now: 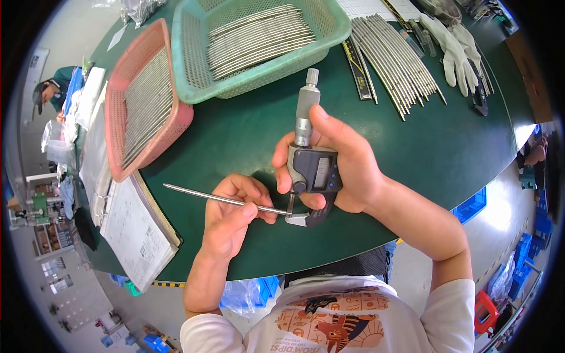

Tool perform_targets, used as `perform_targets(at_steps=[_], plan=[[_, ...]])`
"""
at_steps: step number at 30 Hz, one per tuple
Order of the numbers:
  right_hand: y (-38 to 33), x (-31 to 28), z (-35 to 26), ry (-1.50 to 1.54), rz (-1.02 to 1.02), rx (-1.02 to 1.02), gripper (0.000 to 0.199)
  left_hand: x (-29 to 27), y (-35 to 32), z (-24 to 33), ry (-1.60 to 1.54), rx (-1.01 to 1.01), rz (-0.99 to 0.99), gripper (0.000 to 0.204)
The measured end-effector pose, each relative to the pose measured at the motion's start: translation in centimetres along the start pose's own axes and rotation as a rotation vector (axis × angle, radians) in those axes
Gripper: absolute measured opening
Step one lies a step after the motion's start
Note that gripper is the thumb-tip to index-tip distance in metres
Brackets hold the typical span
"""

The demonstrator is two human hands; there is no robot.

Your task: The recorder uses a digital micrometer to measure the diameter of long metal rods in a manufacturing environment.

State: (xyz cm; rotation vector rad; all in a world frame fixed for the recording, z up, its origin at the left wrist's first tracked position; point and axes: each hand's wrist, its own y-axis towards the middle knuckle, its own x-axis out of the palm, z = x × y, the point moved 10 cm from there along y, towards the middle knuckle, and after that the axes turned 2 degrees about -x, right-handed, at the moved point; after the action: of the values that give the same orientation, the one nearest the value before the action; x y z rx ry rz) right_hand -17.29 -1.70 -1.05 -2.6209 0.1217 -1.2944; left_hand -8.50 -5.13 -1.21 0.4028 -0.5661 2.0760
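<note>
My left hand (pixel 233 215) pinches a thin metal rod (pixel 200 194) between thumb and fingers. The rod slants from upper left down to the right, its right end between the jaws of a digital micrometer (pixel 312 165). Wrapped round the micrometer's frame is my right hand (pixel 347 159), with the thumb up beside the silver thimble. The tool's small display and blue buttons face up. Whether the jaws press on the rod I cannot tell.
A green basket (pixel 265 84) and a pink basket (pixel 181 120) hold many rods. More rods (pixel 397 65) lie at the back right near white gloves (pixel 450 53) and a caliper (pixel 479 97). An open binder (pixel 138 229) lies at left on the green table (pixel 235 138). Another person (pixel 56 91) is at far left.
</note>
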Motion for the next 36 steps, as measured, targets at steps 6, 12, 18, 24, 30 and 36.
perform_targets(at_steps=[6,12,18,24,30,36], plan=[[0.0,-0.5,0.3,-0.016,0.041,-0.002,0.066,0.8,-0.4,2.2,0.048,0.104,-0.053,0.016],[0.1,-0.5,0.5,-0.003,0.007,0.001,0.063,3.7,1.5,16.2,0.962,0.557,0.225,0.014],[0.4,0.4,0.2,-0.052,-0.026,-0.025,0.057,5.8,13.3,15.0,2.191,0.556,0.146,0.015],[0.8,0.1,0.6,-0.033,-0.025,-0.028,0.057,2.6,17.0,11.3,2.484,0.188,0.081,0.015],[0.6,-0.3,0.8,-0.007,-0.005,-0.014,0.060,1.3,11.6,19.8,1.944,0.750,0.378,0.013],[0.3,-0.5,0.5,-0.037,0.038,-0.011,0.056,-10.3,7.1,19.4,2.206,0.142,0.378,0.015]])
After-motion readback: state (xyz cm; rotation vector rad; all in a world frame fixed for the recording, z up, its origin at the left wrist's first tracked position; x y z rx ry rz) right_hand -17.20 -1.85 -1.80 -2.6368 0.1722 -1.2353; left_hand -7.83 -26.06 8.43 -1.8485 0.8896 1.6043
